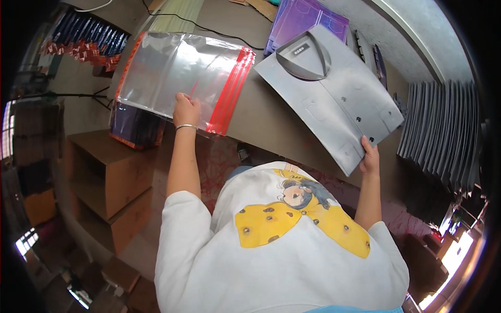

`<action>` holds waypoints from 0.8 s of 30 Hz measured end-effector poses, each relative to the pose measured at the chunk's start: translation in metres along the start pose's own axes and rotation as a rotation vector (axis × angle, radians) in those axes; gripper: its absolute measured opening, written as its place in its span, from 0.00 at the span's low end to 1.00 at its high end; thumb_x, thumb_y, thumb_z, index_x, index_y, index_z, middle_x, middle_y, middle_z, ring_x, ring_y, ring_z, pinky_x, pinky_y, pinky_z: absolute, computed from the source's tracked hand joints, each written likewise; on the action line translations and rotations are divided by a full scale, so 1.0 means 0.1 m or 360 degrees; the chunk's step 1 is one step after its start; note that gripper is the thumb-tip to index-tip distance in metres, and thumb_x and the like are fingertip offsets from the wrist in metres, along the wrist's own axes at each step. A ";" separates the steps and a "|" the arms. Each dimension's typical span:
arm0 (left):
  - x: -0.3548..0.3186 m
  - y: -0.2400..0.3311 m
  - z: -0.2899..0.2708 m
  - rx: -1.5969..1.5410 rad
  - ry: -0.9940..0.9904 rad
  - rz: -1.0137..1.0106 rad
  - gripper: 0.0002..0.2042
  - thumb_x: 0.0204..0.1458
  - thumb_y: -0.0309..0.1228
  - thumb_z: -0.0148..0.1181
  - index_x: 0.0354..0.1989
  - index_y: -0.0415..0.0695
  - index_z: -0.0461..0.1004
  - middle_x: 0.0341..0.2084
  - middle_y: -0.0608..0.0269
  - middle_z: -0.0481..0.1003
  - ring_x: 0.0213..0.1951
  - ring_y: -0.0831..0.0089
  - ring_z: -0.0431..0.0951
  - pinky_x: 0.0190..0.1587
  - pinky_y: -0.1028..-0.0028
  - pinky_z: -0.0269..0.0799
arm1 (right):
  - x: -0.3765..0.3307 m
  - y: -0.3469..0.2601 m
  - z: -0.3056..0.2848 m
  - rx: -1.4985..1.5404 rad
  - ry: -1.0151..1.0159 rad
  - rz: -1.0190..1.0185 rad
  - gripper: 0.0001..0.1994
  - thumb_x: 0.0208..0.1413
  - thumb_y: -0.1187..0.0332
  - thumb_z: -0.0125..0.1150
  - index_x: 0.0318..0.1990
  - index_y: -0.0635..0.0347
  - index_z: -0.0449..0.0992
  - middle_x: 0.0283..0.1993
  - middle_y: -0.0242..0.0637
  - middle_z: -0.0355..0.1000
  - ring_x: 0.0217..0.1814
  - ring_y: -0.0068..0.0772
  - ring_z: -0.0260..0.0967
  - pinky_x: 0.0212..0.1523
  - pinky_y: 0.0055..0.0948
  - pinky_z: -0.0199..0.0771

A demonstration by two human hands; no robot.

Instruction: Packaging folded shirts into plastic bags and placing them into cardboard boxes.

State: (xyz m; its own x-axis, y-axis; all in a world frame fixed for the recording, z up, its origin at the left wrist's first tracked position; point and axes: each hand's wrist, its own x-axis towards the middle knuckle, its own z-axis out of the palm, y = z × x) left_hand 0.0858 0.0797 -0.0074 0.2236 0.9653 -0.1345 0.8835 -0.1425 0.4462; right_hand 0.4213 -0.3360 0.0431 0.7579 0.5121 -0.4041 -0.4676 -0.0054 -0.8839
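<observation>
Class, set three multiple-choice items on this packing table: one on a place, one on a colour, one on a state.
1. Where does the grey folded shirt lie?
A. on the table
B. in a carton
C. on the floor
2. What colour are the strips on the clear plastic bags?
A. green
B. red
C. blue
3. What is the left hand doing?
A. hanging free
B. gripping scissors
C. resting on the bags' edge

Answers: 1 A, it lies flat on the table, the right hand at its corner. 2 B, the strips are red. 3 C, the fingers touch the bags.

Purple folded shirts (308,18), stacked grey folded shirts (443,130), cardboard boxes (104,177), black cable (209,28) on table (271,125).
</observation>
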 end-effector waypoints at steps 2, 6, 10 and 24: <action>-0.02 -0.02 -0.01 0.0064 -0.0021 0.0070 0.13 0.52 0.36 0.52 0.40 0.39 0.69 0.33 0.50 0.78 0.36 0.50 0.78 0.40 0.56 0.71 | -0.08 -0.04 0.12 -0.0003 -0.0113 -0.0025 0.22 0.57 0.71 0.56 0.59 0.64 0.61 0.55 0.39 0.67 0.56 0.35 0.66 0.57 0.35 0.66; 0.19 -0.11 0.00 -0.0405 -0.0419 -0.0056 0.14 0.56 0.34 0.49 0.45 0.38 0.72 0.34 0.53 0.78 0.33 0.61 0.79 0.38 0.66 0.74 | -0.13 0.17 0.64 -0.0140 -0.0272 0.0047 0.21 0.57 0.68 0.58 0.57 0.64 0.64 0.55 0.38 0.67 0.54 0.31 0.66 0.57 0.32 0.65; 0.26 -0.26 -0.01 -0.0837 -0.0643 -0.0201 0.14 0.58 0.32 0.47 0.43 0.37 0.75 0.29 0.58 0.78 0.29 0.75 0.78 0.34 0.75 0.74 | -0.07 0.42 0.87 -0.0395 -0.0359 -0.0072 0.22 0.56 0.66 0.60 0.56 0.64 0.65 0.52 0.37 0.69 0.53 0.29 0.67 0.56 0.30 0.66; 0.24 -0.25 0.04 -0.0493 -0.0643 0.0222 0.15 0.57 0.35 0.46 0.44 0.41 0.75 0.30 0.47 0.76 0.32 0.52 0.77 0.38 0.62 0.71 | 0.09 -0.64 1.05 -0.0715 -0.0451 0.0462 0.21 0.49 0.69 0.62 0.50 0.66 0.67 0.42 0.40 0.72 0.41 0.28 0.72 0.42 0.28 0.74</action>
State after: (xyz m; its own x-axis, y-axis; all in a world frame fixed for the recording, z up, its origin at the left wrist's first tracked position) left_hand 0.0706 0.1054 -0.0253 0.5254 0.7718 -0.3583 0.6846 -0.1333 0.7166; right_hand 0.4105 -0.2408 0.1209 0.4484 0.6439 -0.6200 -0.3528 -0.5098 -0.7846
